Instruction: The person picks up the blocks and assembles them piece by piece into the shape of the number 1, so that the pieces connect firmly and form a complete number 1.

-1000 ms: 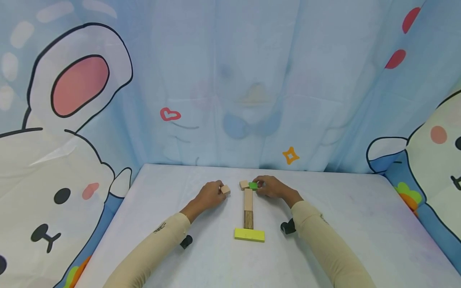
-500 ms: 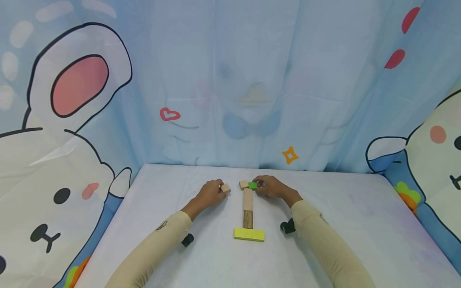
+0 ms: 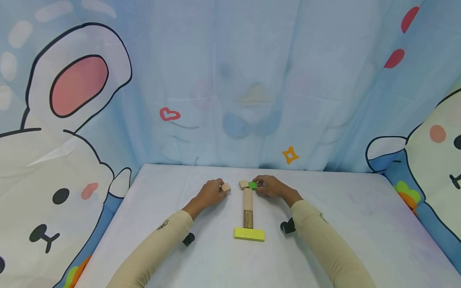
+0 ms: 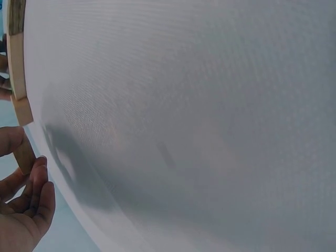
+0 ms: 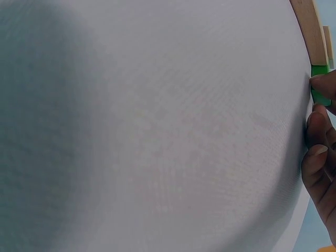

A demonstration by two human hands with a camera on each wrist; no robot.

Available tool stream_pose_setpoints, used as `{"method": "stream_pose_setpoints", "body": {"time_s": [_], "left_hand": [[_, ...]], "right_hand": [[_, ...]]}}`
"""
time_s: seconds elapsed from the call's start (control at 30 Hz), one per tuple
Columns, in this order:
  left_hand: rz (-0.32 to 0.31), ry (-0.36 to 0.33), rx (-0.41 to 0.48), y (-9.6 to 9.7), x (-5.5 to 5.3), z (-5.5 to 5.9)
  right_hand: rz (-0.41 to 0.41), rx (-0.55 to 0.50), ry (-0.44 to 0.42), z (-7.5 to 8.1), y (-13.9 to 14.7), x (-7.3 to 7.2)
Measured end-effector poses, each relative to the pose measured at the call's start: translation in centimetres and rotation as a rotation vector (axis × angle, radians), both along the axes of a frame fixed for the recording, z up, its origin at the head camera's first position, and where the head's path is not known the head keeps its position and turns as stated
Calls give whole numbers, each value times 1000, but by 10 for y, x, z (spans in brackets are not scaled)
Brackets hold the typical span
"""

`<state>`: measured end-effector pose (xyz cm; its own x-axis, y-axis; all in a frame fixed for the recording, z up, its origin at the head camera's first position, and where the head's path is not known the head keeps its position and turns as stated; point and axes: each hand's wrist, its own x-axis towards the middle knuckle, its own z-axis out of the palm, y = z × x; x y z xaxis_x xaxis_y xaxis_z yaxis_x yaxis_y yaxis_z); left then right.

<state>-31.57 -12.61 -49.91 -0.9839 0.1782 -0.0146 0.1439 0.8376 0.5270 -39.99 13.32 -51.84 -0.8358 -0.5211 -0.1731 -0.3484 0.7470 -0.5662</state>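
Note:
My left hand (image 3: 210, 193) pinches a small plain wooden block (image 3: 225, 188) between thumb and fingers, apart from the other blocks. In the left wrist view the same wooden block (image 4: 24, 156) shows between thumb and fingertips. At the far end of the block row, my right hand (image 3: 271, 187) pinches a green block (image 3: 253, 185). That green block (image 5: 321, 94) is seen under the thumb in the right wrist view, against the end of a wooden block (image 5: 310, 32). Left of the green one sits another plain small block (image 3: 244, 184). Below them lies a long light block (image 3: 248, 199).
A dark-grained block (image 3: 248, 219) continues the column toward me, ending at a yellow block (image 3: 249, 234) laid crosswise. All lie on a white-covered table (image 3: 216, 260). A blue cartoon curtain (image 3: 230, 80) hangs behind the table's far edge. Black devices (image 3: 287, 227) hang by both wrists.
The left hand and its block have shifted very slightly upward in the head view. The right hand stays at the green block, and the laid blocks look the same.

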Motion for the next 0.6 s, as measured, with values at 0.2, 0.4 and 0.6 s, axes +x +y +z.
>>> {"method": "stream_pose_setpoints", "body": {"time_s": [0.2,0.4,0.6], "left_hand": [[-9,7,11,2,-1,0],[-18,17,9,3,-1,2],[-13,10,-2,6,-2,0]], "right_hand": [[0,5,4,0,0,0],[14,17,27,-1,0,-1],[32,14,44,-1,0,-2]]}}
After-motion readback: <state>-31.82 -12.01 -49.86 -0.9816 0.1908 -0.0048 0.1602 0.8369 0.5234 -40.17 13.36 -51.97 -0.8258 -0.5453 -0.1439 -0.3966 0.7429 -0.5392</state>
